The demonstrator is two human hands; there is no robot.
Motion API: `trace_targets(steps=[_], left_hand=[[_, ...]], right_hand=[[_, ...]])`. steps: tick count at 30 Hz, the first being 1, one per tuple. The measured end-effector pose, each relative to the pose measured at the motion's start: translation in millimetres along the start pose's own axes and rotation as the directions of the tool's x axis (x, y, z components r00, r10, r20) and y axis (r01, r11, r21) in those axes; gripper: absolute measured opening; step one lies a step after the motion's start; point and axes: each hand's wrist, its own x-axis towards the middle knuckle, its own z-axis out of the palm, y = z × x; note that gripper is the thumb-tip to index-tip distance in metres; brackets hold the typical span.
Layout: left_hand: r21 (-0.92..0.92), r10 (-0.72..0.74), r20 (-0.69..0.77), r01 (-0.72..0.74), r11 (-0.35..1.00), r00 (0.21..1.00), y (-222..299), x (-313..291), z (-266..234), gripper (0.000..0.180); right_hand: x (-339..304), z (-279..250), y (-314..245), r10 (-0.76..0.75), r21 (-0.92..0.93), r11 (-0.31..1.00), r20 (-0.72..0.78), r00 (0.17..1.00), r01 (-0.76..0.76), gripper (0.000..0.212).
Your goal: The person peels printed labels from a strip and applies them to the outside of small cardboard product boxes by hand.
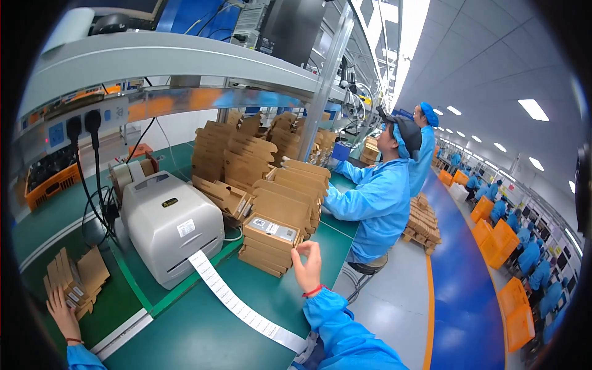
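Note:
My left hand (62, 313) rests at the lower left with its fingers stretched and spread against a small stack of brown cardboard boxes (77, 275), one with a raised flap. My right hand (306, 266) is bent beside the right corner of an open-lidded cardboard box (271, 230) on top of a short stack. Thumb and forefinger curve together there, and whatever is between them is too small to make out. Inside that box a grey-and-white item with a printed code shows. A strip of white labels (237, 306) runs out of a grey label printer (169, 216) and across the green bench.
Many open cardboard boxes (231, 154) stand behind the printer. Black plugs and cables (92, 148) hang at the left under a metal shelf (185, 58). A co-worker in blue (376, 191) sits at the right of the bench, another behind. Orange crates (493, 240) line the aisle.

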Motion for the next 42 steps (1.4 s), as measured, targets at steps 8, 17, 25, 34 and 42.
trace_targets(steps=[8, 17, 25, 34, 42], left_hand=[[-0.463, 0.513, -0.080, -0.487, 0.740, 0.855, 196.9, -58.9, -121.7, 0.047], [-0.845, 0.882, -0.212, -0.532, 0.051, 0.421, 278.6, -146.0, -142.3, 0.031], [-0.973, 0.767, -0.071, -0.212, 0.086, 0.638, 275.3, -128.5, -141.8, 0.018], [-0.943, 0.762, -0.149, -0.323, 0.083, 0.630, 278.0, -126.4, -145.9, 0.018], [-0.960, 0.767, -0.054, -0.246, 0.137, 0.640, 278.6, -132.4, -139.2, 0.022]], right_hand=[[28.6, 13.0, 25.5, 0.206, 0.416, 0.894, -0.053, 0.977, -0.166, 0.047], [11.7, 18.3, 54.5, 0.276, 0.340, 0.905, -0.008, 0.961, -0.257, 0.030], [-9.4, 29.7, 59.3, 0.260, 0.049, 0.965, -0.081, 0.962, -0.257, 0.028], [-24.8, 21.8, 26.4, 0.401, 0.375, 0.834, 0.091, 0.912, -0.404, 0.034], [27.5, 8.7, 16.2, 0.524, 0.376, 0.716, 0.267, 0.809, -0.588, 0.049]])
